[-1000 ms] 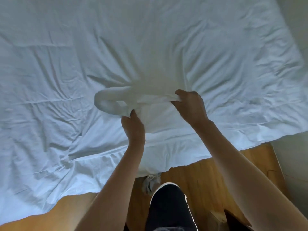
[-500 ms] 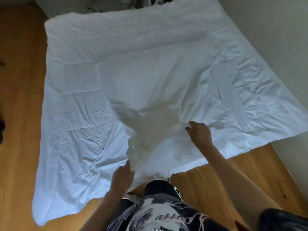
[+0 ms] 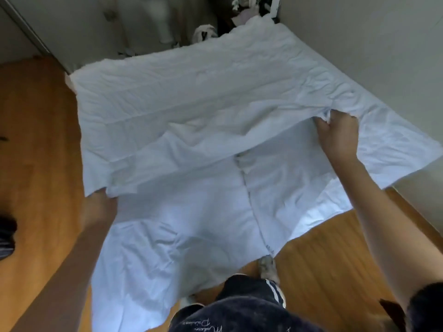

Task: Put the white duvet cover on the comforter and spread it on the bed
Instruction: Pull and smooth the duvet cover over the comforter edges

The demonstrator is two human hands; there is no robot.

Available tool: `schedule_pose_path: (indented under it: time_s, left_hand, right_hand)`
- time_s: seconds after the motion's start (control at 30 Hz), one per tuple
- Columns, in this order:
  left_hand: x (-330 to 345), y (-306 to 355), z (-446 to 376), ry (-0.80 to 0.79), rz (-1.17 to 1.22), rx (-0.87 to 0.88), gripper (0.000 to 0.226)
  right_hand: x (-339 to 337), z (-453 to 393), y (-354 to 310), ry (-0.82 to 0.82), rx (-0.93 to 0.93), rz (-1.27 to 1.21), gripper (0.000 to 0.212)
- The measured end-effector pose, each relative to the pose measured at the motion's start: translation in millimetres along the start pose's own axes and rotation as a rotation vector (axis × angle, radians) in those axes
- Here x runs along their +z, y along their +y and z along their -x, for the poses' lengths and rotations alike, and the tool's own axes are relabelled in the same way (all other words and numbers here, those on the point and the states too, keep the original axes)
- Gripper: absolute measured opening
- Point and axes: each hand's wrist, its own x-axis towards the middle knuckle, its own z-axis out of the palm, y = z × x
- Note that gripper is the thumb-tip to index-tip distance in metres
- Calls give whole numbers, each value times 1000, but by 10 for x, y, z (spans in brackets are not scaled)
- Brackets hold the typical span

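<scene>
Nearest me, script on the dark shorts, too blurred to read. Left hand holds the white duvet cover edge, blurred; I cannot tell its grip. Right hand is clamped on a bunched fold. Cover's near edge lifted, lower layer trailing onto the wooden floor; the rest lies on the bed. Risk: uneven pull twists layers, or fabric slips free.

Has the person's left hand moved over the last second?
Yes. The left hand, which gripped the white duvet cover near its middle, now holds it out at its left edge, next to the wooden floor.
</scene>
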Motion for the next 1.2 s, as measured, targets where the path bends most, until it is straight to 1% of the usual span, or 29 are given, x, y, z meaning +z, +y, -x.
schedule_pose_path:
  time_s: [0.03,0.07,0.1,0.17,0.2,0.27,0.33,0.43,0.53,0.67,0.77,0.83,0.93,1.0,1.07,1.13,1.2]
  left_hand:
    - [129,-134,89,-80,-7,64,29]
    - [265,-269,209,-165,-22,126,30]
    - [401,-404,365,-261,-54,167,32]
    - [632,-635,675,-422,-105,199,37]
    - [707,-709,823,-475,-106,205,36]
    - [811,-786,1019,-565,-63,191,33]
    - [911,-823,1115,-623,-24,171,30]
    - [1042,-879,1221,-662,6,143,28]
    - [1035,-907,1317,-689,89,100,16]
    - [997,-1056,1251,-712,162,117,25]
    - [957,-1213,1162,-769,218,181,27]
    - [897,-1358,1054,-789,214,296,28]
    - [806,-1749,676,-779,154,488,31]
    - [704,-2033,322,-759,115,570,31]
    - [581,-2300,-2,-748,73,607,29]
    - [475,-2548,-245,-756,40,628,29]
    - [392,-2739,-374,-787,21,636,28]
  right_hand:
    - [184,312,-137,-95,25,21,46]
    - [394,660,-277,-233,46,53,55]
    - [594,1040,-423,-398,68,91,60]
    - [943,1819,-692,-707,105,179,54]
    - [1078,2184,-788,-822,127,193,50]
    - [1273,2778,-917,-978,181,180,43]
    - [1388,3147,-973,-1057,208,132,37]
    - [1436,3305,-941,-1086,295,55,33]
    - [1431,3308,-849,-1049,360,40,27]
    - [1369,3395,-805,-975,412,130,34]
    - [1357,3592,-866,-922,520,175,36]
    - [1444,3734,-984,-893,559,234,35]
    - [1675,3911,-1382,-878,573,307,34]
    - [1858,4064,-1792,-809,601,291,38]
    - [1998,4256,-2266,-744,635,264,39]
    - [2107,4422,-2709,-727,629,272,36]
    - [2172,4523,-3047,-703,638,257,39]
